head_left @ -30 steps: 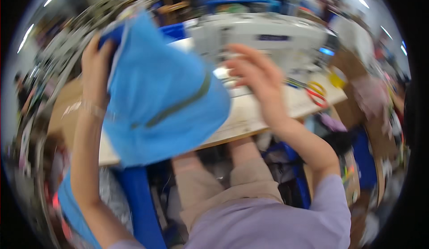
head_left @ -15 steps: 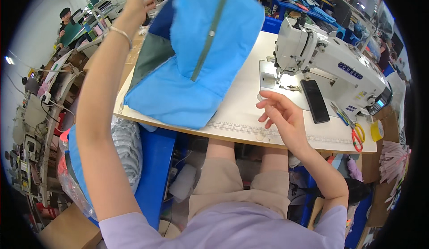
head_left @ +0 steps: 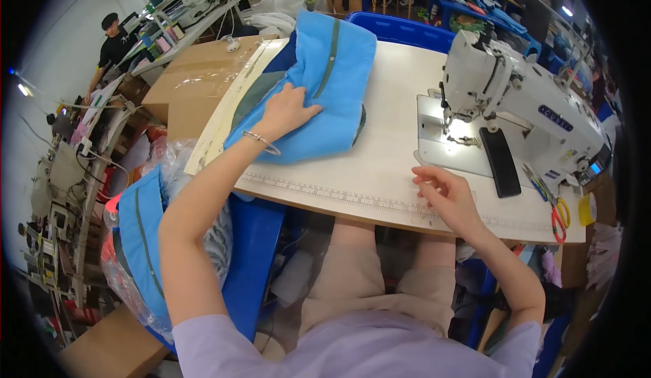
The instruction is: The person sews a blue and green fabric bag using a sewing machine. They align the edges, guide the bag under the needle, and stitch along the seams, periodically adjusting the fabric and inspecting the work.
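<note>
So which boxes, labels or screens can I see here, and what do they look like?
Cardboard box: left of the table, brown, under clear film.
Label: dark blue strip on the white sewing machine.
Control panel: machine's right end, small lit screen.
Plastic bag: clear, lower left, holding blue fabric.

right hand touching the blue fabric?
No. The right hand rests on the bare table near the sewing machine; only the left hand presses the blue fabric.

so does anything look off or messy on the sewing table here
Nothing is spilled or damaged. The blue fabric lies bunched at the table's far left corner, overhanging the edge, with the left hand flat on it. The scissors sit close to the right edge. The right hand rests empty near the front edge.
</note>
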Motion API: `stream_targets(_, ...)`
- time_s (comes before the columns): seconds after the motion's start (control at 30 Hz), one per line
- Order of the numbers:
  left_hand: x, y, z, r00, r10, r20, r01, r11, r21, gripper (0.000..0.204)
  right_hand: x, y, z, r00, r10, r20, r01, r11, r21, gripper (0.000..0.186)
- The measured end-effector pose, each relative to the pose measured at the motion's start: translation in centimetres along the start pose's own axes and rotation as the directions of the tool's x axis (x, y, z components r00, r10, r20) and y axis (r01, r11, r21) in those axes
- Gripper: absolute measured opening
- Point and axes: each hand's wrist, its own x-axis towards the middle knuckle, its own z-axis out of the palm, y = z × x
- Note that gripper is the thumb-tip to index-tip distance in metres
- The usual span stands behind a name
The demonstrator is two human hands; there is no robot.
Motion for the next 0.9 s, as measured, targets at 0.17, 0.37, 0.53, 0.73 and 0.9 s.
stream_targets(0.17,-2.6,-0.7,-0.3,0.995,0.075,-0.062,-0.082,0.988,-0.131,0.051,0.5,0.5,0.9,0.994,-0.100,-0.045,0.098,0.995,-0.032,0.031)
stream_targets(0.37,-1.4,-4.7,-2.5,0.950,-0.142,-0.279,0.088,0.976,-0.198,0.049,1.8,1.0,2.4,0.946,-0.324,0.022,0.313,0.894,-0.321,0.041)
stream_targets(0.53,-2.5,-0.7,-6.2,0.959,-0.115,0.259,0.283,0.322,-0.903,0.049,3.6,0.0,4.5,0.903,-0.414,0.112,0.423,0.816,-0.395,0.070)
stream_targets(0.73,-5.3,-0.6,-14.7,0.995,0.073,0.063,0.087,-0.401,-0.912,0.038,3.3,-0.4,3.2,0.763,-0.645,0.047,0.602,0.682,-0.415,0.081)
stream_targets(0.9,-9.0,-3.3,-13.5,0.999,-0.005,0.051,0.046,-0.357,-0.933,0.038,2.5,-1.2,4.4,0.603,-0.793,0.090,0.730,0.503,-0.463,0.078)
